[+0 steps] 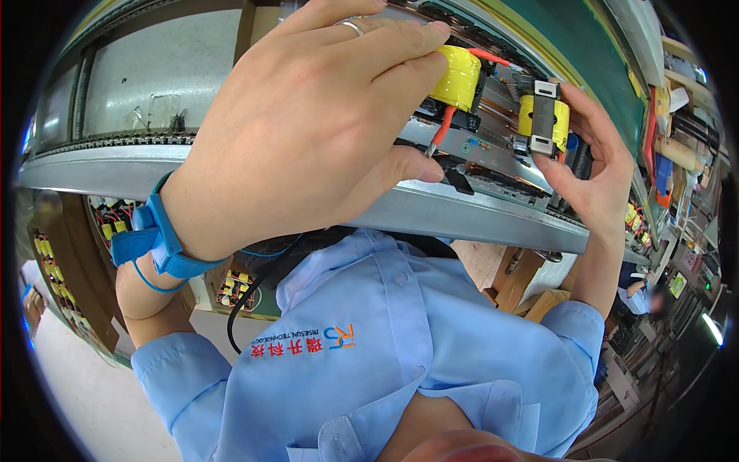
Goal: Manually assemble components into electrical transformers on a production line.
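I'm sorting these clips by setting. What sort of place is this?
Most likely an electronics assembly line in a factory. Both hands hold yellow-taped coils over a metal conveyor rail, the left wrist wears a blue grounding strap, and trays of similar parts sit nearby.

Small green-lit screen (677,284) far right

Yellow-taped coils (459,75), orange wires (445,127), blue wrist strap (158,242), light-blue shirt (400,339)
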{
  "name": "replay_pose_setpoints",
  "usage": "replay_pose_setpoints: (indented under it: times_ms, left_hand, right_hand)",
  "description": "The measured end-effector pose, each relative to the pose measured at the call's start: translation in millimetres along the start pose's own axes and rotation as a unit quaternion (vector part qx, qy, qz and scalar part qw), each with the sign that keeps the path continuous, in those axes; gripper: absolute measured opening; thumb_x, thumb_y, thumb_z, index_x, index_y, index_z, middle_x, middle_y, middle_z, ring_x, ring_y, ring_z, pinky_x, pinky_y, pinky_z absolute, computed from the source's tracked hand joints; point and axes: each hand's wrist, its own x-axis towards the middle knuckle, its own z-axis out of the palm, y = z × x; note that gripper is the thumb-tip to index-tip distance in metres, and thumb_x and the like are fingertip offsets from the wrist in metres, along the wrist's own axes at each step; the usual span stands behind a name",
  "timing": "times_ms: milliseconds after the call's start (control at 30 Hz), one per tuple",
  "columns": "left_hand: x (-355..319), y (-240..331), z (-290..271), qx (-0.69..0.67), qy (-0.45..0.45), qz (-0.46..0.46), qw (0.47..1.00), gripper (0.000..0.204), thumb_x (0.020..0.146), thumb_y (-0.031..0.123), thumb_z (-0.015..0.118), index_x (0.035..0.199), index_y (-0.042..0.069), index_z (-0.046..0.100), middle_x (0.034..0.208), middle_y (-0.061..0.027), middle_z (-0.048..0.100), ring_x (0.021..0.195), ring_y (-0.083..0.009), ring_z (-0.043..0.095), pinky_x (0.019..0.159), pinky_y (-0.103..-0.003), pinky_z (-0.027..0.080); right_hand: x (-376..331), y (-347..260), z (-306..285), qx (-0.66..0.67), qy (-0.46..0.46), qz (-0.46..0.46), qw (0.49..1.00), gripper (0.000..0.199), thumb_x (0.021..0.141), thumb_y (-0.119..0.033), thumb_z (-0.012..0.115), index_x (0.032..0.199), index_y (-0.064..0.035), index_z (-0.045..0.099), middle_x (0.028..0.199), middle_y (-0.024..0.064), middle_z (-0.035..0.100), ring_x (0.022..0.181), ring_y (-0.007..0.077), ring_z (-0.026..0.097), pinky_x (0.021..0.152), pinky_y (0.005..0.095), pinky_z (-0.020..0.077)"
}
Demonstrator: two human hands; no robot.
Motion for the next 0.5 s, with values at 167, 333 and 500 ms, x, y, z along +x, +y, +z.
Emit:
replay_pose_setpoints:
  times_ms: [167, 333, 500]
  left_hand:
    - [3, 2, -4, -0.010, -0.025, -0.007, 1.000, 0.079, 0.068, 0.021, 0.080, 0.136, -0.001, 0.045, 0.124, -0.0169, 0.057, 0.114, -0.0342, 0.056, 0.100, -0.044, 0.041]
    - [13, 6, -8, -0.010, -0.065, -0.020, 0.998, 0.083, 0.069, 0.016, 0.080, 0.139, -0.002, 0.040, 0.122, -0.0184, 0.057, 0.112, -0.0347, 0.056, 0.099, -0.044, 0.041]
    - [25, 9, -11, -0.007, -0.101, -0.032, 0.994, 0.087, 0.069, 0.011, 0.079, 0.142, -0.004, 0.035, 0.119, -0.0199, 0.057, 0.111, -0.0351, 0.056, 0.098, -0.044, 0.041]
  right_hand:
    - [1, -3, 2, -0.037, 0.007, -0.023, 0.999, 0.064, 0.068, -0.005, 0.077, 0.129, -0.0042, 0.058, 0.115, 0.0088, 0.065, 0.107, 0.0194, 0.063, 0.096, 0.0320, 0.0467]
    - [2, -14, 7, -0.119, 0.012, -0.074, 0.990, 0.062, 0.064, -0.003, 0.077, 0.124, -0.0079, 0.061, 0.107, 0.0117, 0.064, 0.099, 0.0265, 0.064, 0.088, 0.0331, 0.0493]
    - [6, -29, 8, -0.199, -0.018, -0.068, 0.977, 0.062, 0.066, -0.002, 0.076, 0.126, -0.0057, 0.060, 0.114, 0.0110, 0.064, 0.100, 0.0244, 0.062, 0.090, 0.0331, 0.0489]
